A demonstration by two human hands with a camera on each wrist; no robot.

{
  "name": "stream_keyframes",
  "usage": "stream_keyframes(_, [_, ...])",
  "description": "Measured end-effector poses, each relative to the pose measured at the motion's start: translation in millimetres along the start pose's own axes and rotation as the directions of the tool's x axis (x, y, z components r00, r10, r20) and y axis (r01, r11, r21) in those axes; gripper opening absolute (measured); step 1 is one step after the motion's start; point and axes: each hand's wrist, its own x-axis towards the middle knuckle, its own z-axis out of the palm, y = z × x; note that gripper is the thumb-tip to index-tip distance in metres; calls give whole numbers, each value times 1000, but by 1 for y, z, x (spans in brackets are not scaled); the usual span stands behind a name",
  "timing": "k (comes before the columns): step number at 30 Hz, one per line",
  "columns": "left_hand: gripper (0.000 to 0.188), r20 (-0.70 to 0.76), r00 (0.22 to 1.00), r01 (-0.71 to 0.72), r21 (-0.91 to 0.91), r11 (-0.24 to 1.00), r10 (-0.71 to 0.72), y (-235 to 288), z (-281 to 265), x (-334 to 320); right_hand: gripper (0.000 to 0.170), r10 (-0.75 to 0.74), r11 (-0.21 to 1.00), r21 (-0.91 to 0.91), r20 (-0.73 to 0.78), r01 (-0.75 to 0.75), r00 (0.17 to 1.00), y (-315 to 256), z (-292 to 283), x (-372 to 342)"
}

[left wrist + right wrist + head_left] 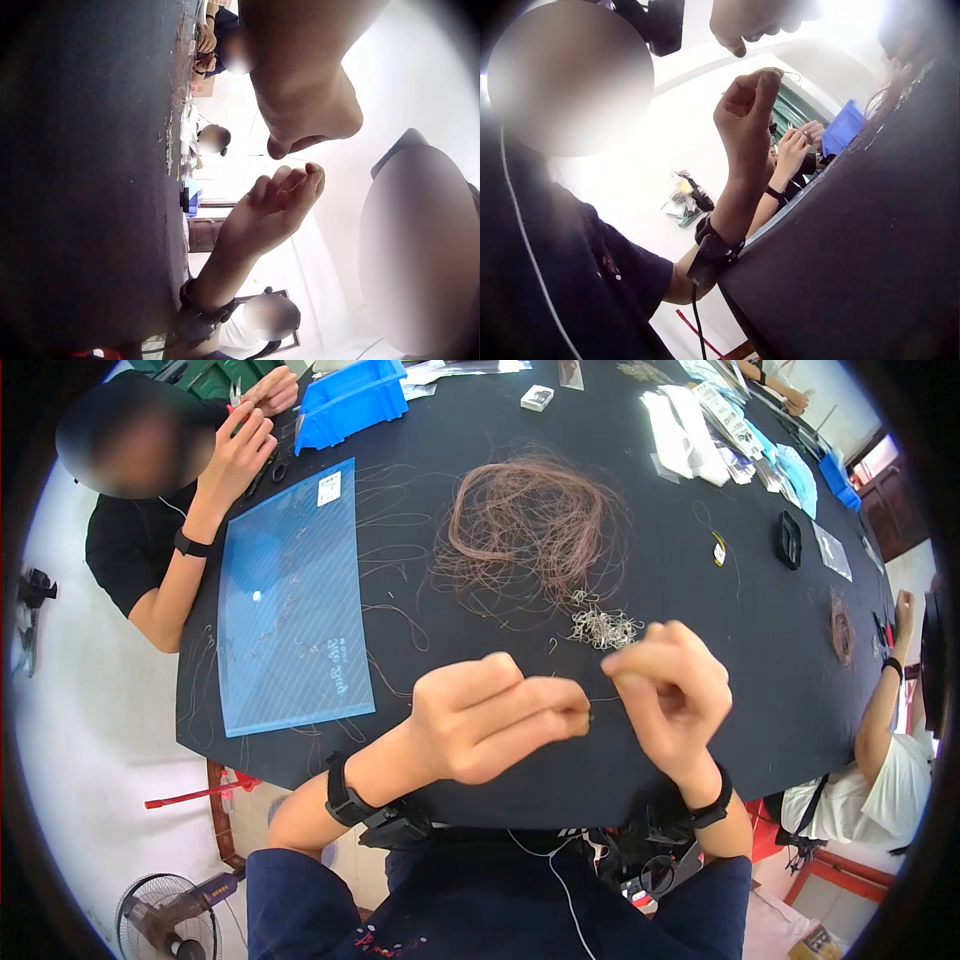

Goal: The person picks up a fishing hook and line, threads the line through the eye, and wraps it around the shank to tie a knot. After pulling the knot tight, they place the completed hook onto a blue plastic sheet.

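Black table (pixel 780 680) under all. On left: blue see-through pouch (pixel 290 610), white label at far end; whether thin threads lie in or on it, cannot tell. Middle, farther: tangled brown line (pixel 530 525). Far left: blue bin (pixel 350 405), contents not clear. Near middle: left hand (pixel 490 720), fingers bent, tips pinching fine strand (pixel 607 699); right hand (pixel 680 690) pinches strand's other side with thumb and forefinger. Just beyond: heap of small metal hooks (pixel 600 628).

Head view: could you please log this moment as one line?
left hand: pinches thin strand | right hand: curled, hold unclear | silvery hooks: piled on table beside tangled strands
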Motion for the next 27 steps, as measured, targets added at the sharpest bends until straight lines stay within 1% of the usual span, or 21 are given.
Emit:
stream_keyframes(2, [16, 16, 999, -27, -25, 999, 28, 4, -2, -1, 15, 140, 990, 10, 34, -140, 990, 3, 3, -1])
stream_keyframes(5, [21, 12, 1000, 3, -54, 999, -2, 6, -5, -2, 13, 258, 962, 51, 159, -269, 953, 10, 8, -6])
stream_keyframes(8, [23, -5, 1000, 22, -50, 998, -23, 4, -7, -5, 12, 284, 941, 115, 245, -319, 927, 10, 14, -5])
stream_keyframes(9, [24, -12, 1000, 27, -42, 999, -28, 4, -8, -5, 11, 282, 939, 112, 285, -324, 916, 9, 14, -5])
stream_keyframes(10, [24, -37, 998, 54, -50, 997, -56, 3, -8, -4, 11, 269, 919, 189, 339, -345, 902, 10, 19, -7])
stream_keyframes(12, [25, -86, 990, 107, -67, 992, -112, 2, -9, 1, 11, 249, 927, 163, 405, -337, 880, 8, 19, -8])
stream_keyframes(13, [24, -81, 989, 120, -61, 991, -125, 2, -11, 3, 11, 228, 932, 168, 414, -320, 881, 7, 19, -9])
stream_keyframes(15, [20, -132, 982, 133, -36, 991, -136, -3, -11, 6, 11, 185, 942, 178, 431, -284, 883, 6, 21, -10])
stream_keyframes(16, [18, -159, 977, 140, -22, 990, -142, -5, -11, 8, 11, 164, 944, 197, 420, -266, 893, 5, 22, -11])
stream_keyframes(18, [17, -161, 975, 155, -6, 988, -154, -8, -12, 8, 10, 122, 945, 235, 396, -229, 910, 4, 23, -11])
stream_keyframes(22, [17, -160, 975, 158, 24, 987, -152, -12, -12, 8, 12, 21, 991, 118, 344, -66, 939, -1, 22, -14])
stream_keyframes(23, [17, -152, 976, 161, 31, 986, -155, -11, -12, 8, 14, -17, 992, 125, 308, -22, 951, -1, 23, -14])
stream_keyframes(26, [17, -164, 974, 165, 36, 986, -157, -13, -11, 8, 16, -66, 995, 90, 229, 47, 971, -6, 23, -13])
stream_keyframes(27, [17, -174, 972, 165, 35, 986, -156, -14, -10, 7, 16, -84, 994, 83, 230, 67, 969, -7, 22, -13])
